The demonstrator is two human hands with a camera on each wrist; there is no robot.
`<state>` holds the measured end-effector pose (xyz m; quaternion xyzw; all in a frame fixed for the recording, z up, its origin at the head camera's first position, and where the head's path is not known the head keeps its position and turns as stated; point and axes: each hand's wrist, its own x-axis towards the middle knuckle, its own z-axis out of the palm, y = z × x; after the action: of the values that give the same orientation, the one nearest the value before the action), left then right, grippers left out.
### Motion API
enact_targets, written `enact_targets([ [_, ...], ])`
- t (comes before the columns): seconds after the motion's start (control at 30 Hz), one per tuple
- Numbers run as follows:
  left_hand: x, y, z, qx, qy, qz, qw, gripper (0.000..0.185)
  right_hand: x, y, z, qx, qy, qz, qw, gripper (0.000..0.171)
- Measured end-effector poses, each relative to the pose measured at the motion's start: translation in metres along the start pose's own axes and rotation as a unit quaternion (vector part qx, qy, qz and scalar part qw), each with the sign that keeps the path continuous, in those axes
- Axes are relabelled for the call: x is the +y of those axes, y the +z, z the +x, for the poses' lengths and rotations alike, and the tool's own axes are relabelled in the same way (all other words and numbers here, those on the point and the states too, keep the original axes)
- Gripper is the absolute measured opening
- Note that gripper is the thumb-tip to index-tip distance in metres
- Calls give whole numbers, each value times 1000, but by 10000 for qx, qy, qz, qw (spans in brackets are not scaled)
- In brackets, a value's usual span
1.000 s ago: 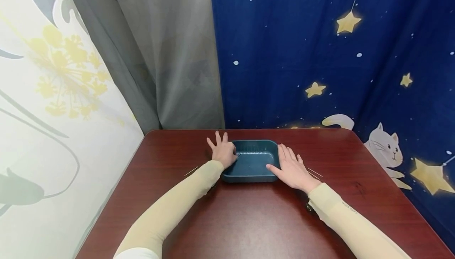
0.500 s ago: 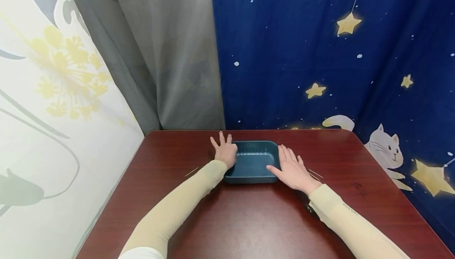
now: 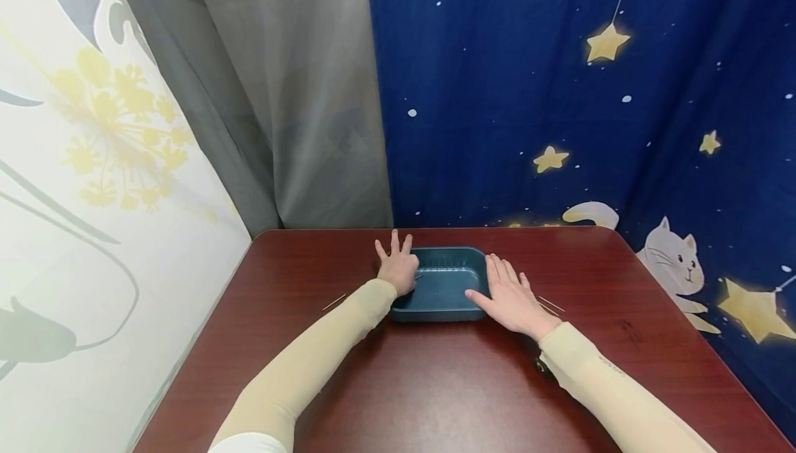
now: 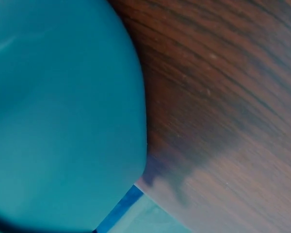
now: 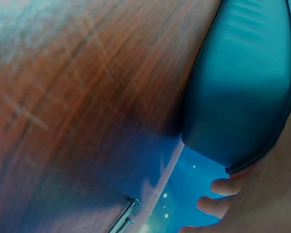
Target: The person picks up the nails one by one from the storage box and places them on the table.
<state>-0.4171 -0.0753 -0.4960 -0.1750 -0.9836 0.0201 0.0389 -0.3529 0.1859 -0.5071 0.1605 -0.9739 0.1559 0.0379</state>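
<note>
table [image 3: 435, 384]: dark red wood grain
tray [image 3: 444, 291]: teal, near far edge
thin sticks [image 3: 551, 303]: right of tray
stick [image 3: 334, 300]: left of tray

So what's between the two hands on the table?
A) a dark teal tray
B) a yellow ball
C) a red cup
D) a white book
A: a dark teal tray sits on the table, with the left hand at one side and the right hand at the other.

Around the shallow dark-teal plastic tray [image 3: 444, 287]: hemmed by a flat hand on either side; open wood nearer; thin metal nails [image 3: 551, 303] right, another [image 3: 334, 300] left; curtain close behind.
</note>
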Motion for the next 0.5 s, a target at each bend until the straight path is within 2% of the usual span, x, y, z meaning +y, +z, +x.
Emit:
enact_targets([
  [0.17,-4,-2,1,-59,12,-172,9998,14,-1,0,0,-33,4,36,10000,100],
  [0.5,-6,-18,-6,103,53,-255,9996,24,0,-3,0,-34,-58,75,9999,101],
])
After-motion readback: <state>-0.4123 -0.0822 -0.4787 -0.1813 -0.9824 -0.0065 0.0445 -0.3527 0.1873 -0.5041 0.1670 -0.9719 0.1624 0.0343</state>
